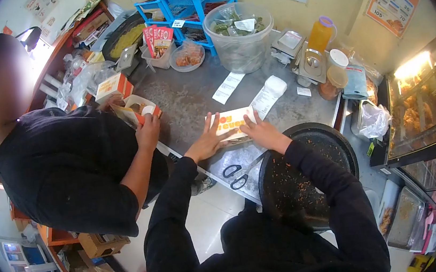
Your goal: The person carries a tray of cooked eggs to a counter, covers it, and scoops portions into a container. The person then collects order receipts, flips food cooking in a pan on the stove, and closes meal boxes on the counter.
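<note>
A white box with orange lettering (233, 117) lies on the metal table (182, 102) in front of me. My left hand (211, 136) rests on its left side with fingers spread. On its right side lies my right hand (261, 131), fingers also spread over the lid. Just beyond the box are two printed paper slips, one flat (228, 87) and one curled (268, 97). Below the box, scissors with black handles (238, 175) lie near the table's front edge, their blades pointing toward a large round black pan (308, 174).
A co-worker (70, 163) at my left holds an open box (142, 108). Toward the back stand a clear bucket of greens (238, 31), blue racks (190, 13) and a sauce packet tub (159, 56). A lit food warmer (422, 107) is at the right.
</note>
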Action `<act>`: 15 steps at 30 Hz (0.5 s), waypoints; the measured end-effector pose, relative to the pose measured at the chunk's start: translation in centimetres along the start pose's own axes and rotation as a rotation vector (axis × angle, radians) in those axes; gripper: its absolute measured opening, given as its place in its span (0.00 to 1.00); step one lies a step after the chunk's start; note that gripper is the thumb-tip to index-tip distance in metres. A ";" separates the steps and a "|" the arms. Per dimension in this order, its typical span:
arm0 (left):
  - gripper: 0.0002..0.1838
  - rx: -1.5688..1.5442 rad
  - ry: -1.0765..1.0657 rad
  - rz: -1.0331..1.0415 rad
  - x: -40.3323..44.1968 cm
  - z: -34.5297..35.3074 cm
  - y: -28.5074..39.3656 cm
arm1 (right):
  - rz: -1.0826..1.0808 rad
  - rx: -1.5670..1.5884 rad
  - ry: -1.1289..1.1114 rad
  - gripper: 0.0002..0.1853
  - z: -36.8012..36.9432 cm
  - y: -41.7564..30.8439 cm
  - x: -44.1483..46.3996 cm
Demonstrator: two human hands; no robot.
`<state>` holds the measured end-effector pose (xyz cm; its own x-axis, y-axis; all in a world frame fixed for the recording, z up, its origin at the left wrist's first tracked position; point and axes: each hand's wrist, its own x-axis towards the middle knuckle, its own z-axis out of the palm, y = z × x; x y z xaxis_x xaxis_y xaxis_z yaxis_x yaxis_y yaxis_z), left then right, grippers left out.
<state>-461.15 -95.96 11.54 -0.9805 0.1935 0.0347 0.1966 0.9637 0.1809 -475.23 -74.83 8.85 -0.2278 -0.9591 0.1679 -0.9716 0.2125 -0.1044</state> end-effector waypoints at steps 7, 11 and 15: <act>0.26 -0.022 0.057 0.043 0.1 -0.3 0.4 | -0.047 0.118 0.013 0.23 -3.0 0.3 0.5; 0.26 -0.222 0.109 -0.145 1.0 -1.2 -2.7 | -0.045 0.174 0.019 0.26 -1.7 0.3 2.4; 0.32 -0.706 0.179 -0.402 7.1 -0.3 -9.1 | -0.002 0.236 0.028 0.34 -0.4 0.2 2.6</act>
<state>-469.85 -103.39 10.43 -0.9729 -0.2303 -0.0191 -0.1572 0.5992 0.7850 -476.01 -77.21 9.70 -0.2307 -0.9533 0.1949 -0.9308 0.1578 -0.3298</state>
